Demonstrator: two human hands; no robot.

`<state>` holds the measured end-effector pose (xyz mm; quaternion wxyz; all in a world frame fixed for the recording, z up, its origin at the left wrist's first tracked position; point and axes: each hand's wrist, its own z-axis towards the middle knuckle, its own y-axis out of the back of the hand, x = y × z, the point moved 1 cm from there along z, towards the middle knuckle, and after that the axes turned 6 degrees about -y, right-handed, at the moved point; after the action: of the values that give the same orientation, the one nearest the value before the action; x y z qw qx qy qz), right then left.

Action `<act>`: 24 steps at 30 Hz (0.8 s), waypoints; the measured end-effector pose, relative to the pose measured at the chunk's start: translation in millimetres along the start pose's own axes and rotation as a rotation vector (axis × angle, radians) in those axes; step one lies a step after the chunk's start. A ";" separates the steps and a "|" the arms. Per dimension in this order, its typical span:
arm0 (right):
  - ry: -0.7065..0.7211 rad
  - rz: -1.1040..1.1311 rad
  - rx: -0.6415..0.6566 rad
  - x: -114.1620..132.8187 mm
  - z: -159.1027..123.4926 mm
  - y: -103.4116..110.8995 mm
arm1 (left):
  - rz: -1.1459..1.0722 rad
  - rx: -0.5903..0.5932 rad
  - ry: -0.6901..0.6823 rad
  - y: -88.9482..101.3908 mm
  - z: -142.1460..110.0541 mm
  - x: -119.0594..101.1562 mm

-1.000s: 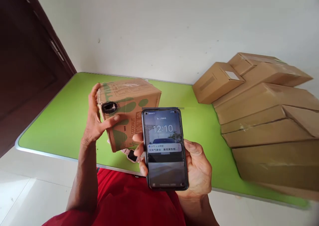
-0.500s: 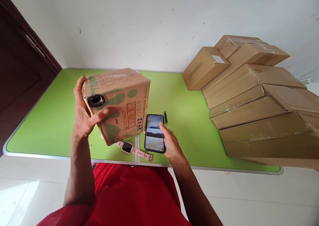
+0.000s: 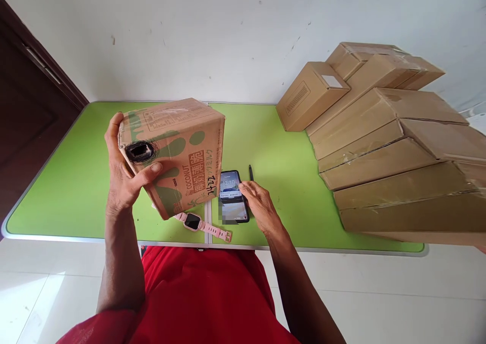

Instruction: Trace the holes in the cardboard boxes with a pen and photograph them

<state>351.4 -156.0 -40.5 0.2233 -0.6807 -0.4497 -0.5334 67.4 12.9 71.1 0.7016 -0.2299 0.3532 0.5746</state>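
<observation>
My left hand (image 3: 127, 177) grips the left end of a brown cardboard box (image 3: 172, 146) printed with green shapes and the word COCONUT. The box is held tilted, and its near side has a hole ringed with black scribble. My right hand (image 3: 260, 205) is closed at the right edge of a black phone (image 3: 232, 207), thumb over its rim; the other fingers are partly hidden. The phone's lit screen shows 12:10. A pink smartwatch (image 3: 193, 221) lies below the box, its strap partly covered. Just beyond my right hand lies a dark pen (image 3: 250, 173).
Several brown cartons (image 3: 379, 167) are stacked along the right side of the green table (image 3: 68, 182). A smaller box with a white label (image 3: 309, 93) stands by the white wall behind. A dark door (image 3: 34, 96) is at the far left.
The phone now appears lower, close to the tabletop, and my right hand has shifted to its right edge. The box stays in my left hand, slightly farther left in view.
</observation>
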 end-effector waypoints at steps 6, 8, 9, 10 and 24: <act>0.023 -0.202 -0.034 6.6 -7.8 5.7 | 0.011 -0.010 0.018 -1.2 -0.8 -2.9; 0.049 -0.252 -0.048 11.6 -10.6 5.5 | 0.014 -0.007 0.026 -1.0 -1.2 -2.4; 0.071 -0.271 -0.057 15.7 -12.1 4.5 | 0.017 -0.007 0.030 -0.9 -1.7 -2.0; 0.098 -0.286 -0.066 21.0 -13.6 2.6 | 0.020 -0.005 0.034 -0.8 -2.3 -1.4; 0.441 0.182 0.339 97.8 12.5 -75.3 | 0.062 -0.083 0.082 -10.9 -16.3 8.7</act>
<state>296.5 -72.3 32.8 0.4734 -0.5389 -0.4099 -0.5635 75.0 4.1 53.2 0.6585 -0.2709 0.3645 0.6002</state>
